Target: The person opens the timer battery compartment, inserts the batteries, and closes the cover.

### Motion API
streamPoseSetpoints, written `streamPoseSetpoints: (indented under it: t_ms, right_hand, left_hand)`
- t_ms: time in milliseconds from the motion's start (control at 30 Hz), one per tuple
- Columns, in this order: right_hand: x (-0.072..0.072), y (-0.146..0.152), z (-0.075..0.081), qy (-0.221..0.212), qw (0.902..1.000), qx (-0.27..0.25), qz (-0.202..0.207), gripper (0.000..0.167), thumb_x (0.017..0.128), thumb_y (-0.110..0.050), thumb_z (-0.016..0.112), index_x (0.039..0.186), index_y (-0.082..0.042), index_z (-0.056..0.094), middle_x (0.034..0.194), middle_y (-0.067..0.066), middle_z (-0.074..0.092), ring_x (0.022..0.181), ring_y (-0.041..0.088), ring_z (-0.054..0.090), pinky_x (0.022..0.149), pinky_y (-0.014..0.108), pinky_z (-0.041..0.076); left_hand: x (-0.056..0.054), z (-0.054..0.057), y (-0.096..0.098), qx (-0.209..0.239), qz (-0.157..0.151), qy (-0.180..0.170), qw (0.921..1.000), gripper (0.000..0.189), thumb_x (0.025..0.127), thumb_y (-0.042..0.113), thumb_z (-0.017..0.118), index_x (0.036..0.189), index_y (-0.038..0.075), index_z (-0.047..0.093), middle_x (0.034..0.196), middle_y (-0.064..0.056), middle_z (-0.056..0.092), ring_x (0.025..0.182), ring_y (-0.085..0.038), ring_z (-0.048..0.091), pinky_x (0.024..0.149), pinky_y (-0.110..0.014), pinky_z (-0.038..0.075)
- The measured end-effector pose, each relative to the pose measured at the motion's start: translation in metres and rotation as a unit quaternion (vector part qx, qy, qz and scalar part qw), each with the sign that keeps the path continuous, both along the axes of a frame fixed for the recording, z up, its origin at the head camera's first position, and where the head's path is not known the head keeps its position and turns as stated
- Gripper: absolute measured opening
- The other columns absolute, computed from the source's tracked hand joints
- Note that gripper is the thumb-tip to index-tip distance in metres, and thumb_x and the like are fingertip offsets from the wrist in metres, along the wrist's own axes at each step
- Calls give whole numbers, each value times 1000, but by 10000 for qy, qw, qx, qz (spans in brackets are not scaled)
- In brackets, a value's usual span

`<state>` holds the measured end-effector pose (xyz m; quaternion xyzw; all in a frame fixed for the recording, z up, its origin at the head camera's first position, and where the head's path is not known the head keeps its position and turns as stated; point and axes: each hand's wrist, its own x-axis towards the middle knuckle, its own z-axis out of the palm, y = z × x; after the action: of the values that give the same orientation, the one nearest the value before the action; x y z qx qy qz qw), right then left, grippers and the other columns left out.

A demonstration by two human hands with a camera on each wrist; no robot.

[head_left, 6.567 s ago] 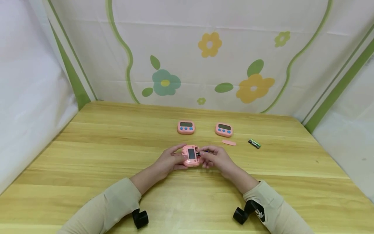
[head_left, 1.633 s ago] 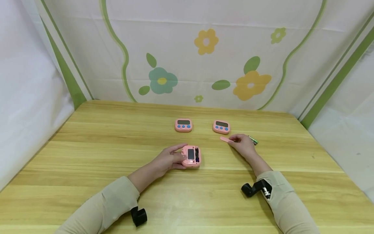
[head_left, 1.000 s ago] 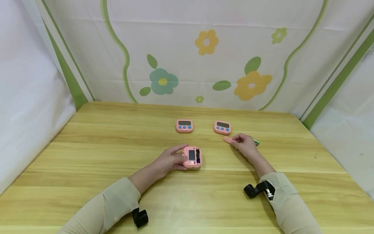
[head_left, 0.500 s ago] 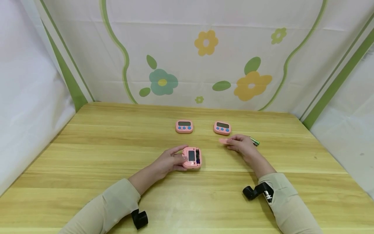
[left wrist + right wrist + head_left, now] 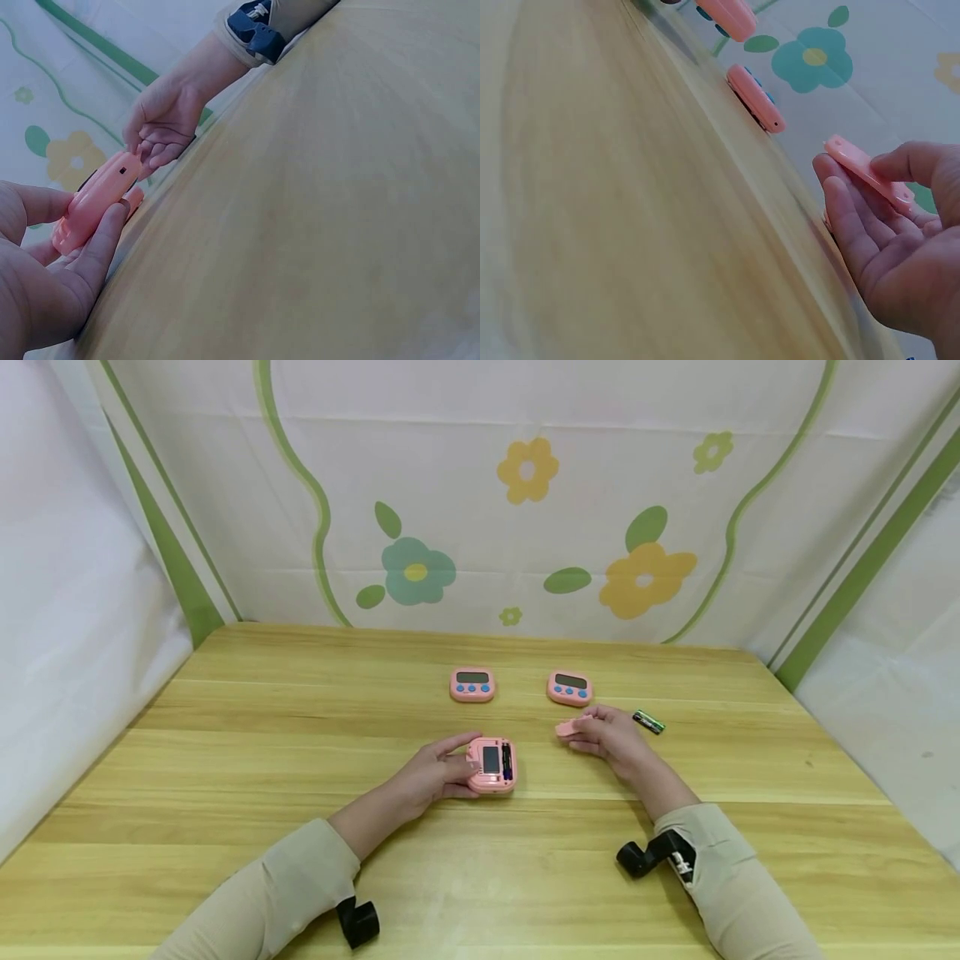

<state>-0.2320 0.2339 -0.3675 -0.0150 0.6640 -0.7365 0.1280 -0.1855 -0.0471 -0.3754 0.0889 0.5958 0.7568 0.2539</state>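
My left hand (image 5: 431,775) grips a pink digital timer (image 5: 477,778) by its left side, back facing up. A dark battery (image 5: 507,761) lies in the uncovered slot along the timer's right edge. In the left wrist view the timer (image 5: 94,202) sits between thumb and fingers, seen from its edge. My right hand (image 5: 611,742) pinches a pink battery cover (image 5: 567,727) to the right of the timer, apart from it. The right wrist view has the cover (image 5: 859,166) lying across the fingers with the thumb on top.
Two more pink timers, one on the left (image 5: 472,685) and one on the right (image 5: 570,688), lie screen up farther back on the wooden table (image 5: 300,710). A green and black battery (image 5: 648,722) lies just beyond my right hand. A flower-patterned cloth (image 5: 465,510) hangs behind the table.
Earlier my right hand put the battery into the timer, then picked up the cover from the table. It has since turned the cover and drawn slightly left and nearer. My left hand stays put.
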Motion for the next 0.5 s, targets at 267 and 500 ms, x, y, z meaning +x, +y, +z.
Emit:
streamPoseSetpoints:
  t_ms: [267,500]
  right_hand:
    - [2,-11,2,-60,9991,426,-16,33,87,-1,48,116,9,36,78,6,59,64,12,55,53,19,46]
    - [2,-22,4,181,9975,675,-72,39,85,-2,51,120,4,35,68,2,57,55,10,48,47,18,39]
  left_hand:
    - [0,0,0,8,-20,37,10000,53,84,-2,49,133,3,30,109,-25,50,78,-22,58,73,-36,49]
    - [-1,0,-1,4,-21,50,10000,53,84,-1,49,133,3,30,110,-24,50,79,-21,58,73,-37,49]
